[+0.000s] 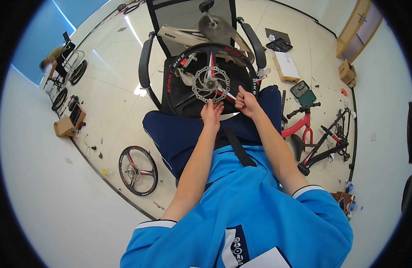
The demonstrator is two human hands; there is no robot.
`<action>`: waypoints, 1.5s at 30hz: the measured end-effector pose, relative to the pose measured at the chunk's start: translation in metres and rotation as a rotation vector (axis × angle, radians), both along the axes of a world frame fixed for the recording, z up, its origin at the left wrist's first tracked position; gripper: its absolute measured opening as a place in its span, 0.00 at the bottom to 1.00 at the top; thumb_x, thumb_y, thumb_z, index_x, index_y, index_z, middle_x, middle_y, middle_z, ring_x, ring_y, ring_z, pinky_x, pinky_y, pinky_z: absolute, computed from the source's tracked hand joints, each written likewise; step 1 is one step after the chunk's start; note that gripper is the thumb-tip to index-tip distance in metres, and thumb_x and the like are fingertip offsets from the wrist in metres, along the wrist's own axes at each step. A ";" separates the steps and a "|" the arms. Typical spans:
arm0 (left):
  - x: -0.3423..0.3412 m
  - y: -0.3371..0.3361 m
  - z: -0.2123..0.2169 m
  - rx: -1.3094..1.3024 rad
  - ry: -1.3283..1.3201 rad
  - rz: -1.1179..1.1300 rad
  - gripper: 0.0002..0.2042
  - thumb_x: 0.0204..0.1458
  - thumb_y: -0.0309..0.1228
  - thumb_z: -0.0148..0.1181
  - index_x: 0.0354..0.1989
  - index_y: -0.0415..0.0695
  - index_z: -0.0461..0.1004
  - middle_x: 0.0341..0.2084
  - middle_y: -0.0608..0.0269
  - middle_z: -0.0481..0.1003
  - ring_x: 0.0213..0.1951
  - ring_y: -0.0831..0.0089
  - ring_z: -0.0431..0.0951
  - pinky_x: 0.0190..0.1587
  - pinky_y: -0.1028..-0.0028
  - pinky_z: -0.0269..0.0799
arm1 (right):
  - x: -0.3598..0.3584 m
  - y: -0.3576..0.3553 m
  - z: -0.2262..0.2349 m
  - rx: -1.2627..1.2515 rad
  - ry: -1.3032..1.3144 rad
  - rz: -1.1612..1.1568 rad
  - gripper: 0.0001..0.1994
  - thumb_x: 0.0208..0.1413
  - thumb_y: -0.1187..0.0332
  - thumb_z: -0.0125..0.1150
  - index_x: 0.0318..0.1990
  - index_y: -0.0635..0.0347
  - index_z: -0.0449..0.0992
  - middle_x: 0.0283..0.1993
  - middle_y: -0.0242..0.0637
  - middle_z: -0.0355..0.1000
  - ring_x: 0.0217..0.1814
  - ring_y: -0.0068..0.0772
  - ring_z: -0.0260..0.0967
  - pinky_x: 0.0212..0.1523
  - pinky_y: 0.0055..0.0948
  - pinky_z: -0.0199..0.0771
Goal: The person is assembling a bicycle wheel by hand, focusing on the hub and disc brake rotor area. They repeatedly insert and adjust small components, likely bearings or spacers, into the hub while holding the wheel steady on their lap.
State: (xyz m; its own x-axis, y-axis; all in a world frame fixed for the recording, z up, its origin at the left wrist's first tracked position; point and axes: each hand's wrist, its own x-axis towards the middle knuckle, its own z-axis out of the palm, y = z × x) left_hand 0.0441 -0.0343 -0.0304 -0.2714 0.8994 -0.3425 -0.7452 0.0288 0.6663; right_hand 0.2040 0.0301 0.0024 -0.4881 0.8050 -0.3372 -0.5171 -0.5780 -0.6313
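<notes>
A black bicycle wheel [184, 103] with red-and-white marked spokes lies on the office chair's seat in front of me. At its hub is a silver brake disc [197, 83] with many cut-outs. My left hand [211, 117] is palm up at the disc's near edge, fingers curled and fingertips closed on the rim. To the right of it, over the wheel's near right part, my right hand [246, 102] is closed, thumb on top and fingers folded in. Whatever sits in that grip is hidden or too small to name.
The black chair [145, 60] also carries a light frame part [181, 35] and a crank with pedal [215, 27]. Another wheel [138, 170] lies on the left floor. To the right are a red frame [300, 125], a black frame [326, 143] and a cardboard box [346, 72]. Someone [56, 56] is far left.
</notes>
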 end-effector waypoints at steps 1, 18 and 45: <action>0.000 -0.001 0.000 -0.019 0.017 0.011 0.16 0.63 0.40 0.53 0.47 0.38 0.66 0.41 0.52 0.75 0.45 0.62 0.77 0.48 0.64 0.74 | -0.001 0.001 0.000 0.005 -0.007 0.004 0.25 0.67 0.51 0.48 0.18 0.48 0.51 0.16 0.22 0.41 0.16 0.21 0.40 0.19 0.24 0.47; -0.033 0.039 0.079 0.417 1.895 0.163 0.07 0.42 0.32 0.68 0.31 0.47 0.82 0.34 0.66 0.73 0.44 0.62 0.71 0.47 0.63 0.65 | -0.003 0.005 -0.001 0.054 -0.196 -0.012 0.23 0.66 0.52 0.49 0.20 0.48 0.55 0.16 0.22 0.43 0.15 0.20 0.40 0.19 0.24 0.49; -0.051 0.071 0.063 0.823 2.297 -0.045 0.03 0.44 0.27 0.61 0.27 0.43 0.78 0.28 0.61 0.76 0.39 0.64 0.74 0.45 0.69 0.72 | -0.005 0.022 0.002 0.039 -0.418 -0.095 0.19 0.64 0.55 0.54 0.23 0.52 0.61 0.17 0.22 0.49 0.15 0.20 0.44 0.18 0.25 0.55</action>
State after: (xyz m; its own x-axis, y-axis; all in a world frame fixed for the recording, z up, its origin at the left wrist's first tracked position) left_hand -0.0071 0.0367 0.0330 0.4627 0.6548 0.5976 0.8339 -0.5502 -0.0428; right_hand 0.1990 0.0525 0.0042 -0.2387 0.8560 -0.4586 -0.2621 -0.5115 -0.8183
